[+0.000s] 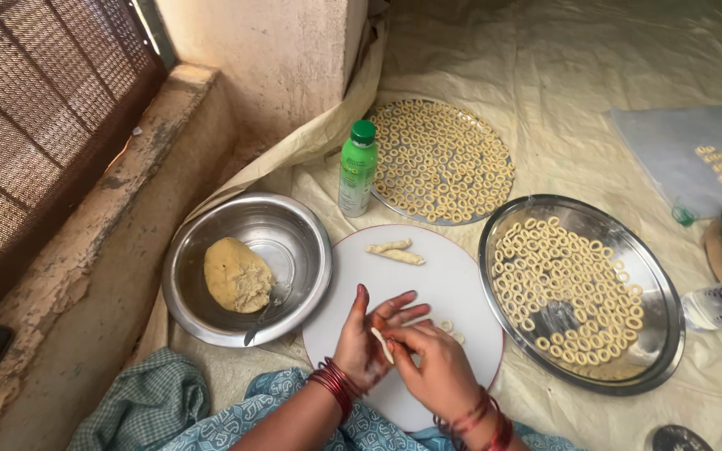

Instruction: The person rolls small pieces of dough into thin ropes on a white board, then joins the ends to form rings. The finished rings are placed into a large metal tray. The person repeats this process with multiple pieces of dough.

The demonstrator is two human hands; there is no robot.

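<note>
- The left hand point(367, 334) is half open, palm turned inward and fingers spread upward, with a thin strip of dough point(382, 344) lying across its palm.
- The right hand point(433, 361) pinches that same strip with thumb and fingertips closed on it, so the dough is held between both hands, right where they meet.
- Both hands hover over the near part of a round white board point(444, 280); red bangles sit on each wrist.
- Just past the right hand's fingers, a couple of small dough rings point(453, 331) lie on the board.
- Near the board's far edge lie two short dough rolls point(395, 251), side by side and well apart from the hands.
- Touching the board's left edge stands a steel bowl point(248, 267) holding a lump of dough point(236, 275) and a spoon.
- At the board's right edge is a large steel tray point(582, 292) filled with dough rings.
- Beyond the board stands an upright green bottle point(358, 169), and just beside it a flat round plate point(443, 160) covered with more rings.
- Everything rests on a cream floor sheet point(561, 75) spread over the ground.
- At the sheet's right edge are another ring-filled dish and a clear bottle lying down.
- To the left run a rough concrete ledge point(110, 250) and a woven screen.
</note>
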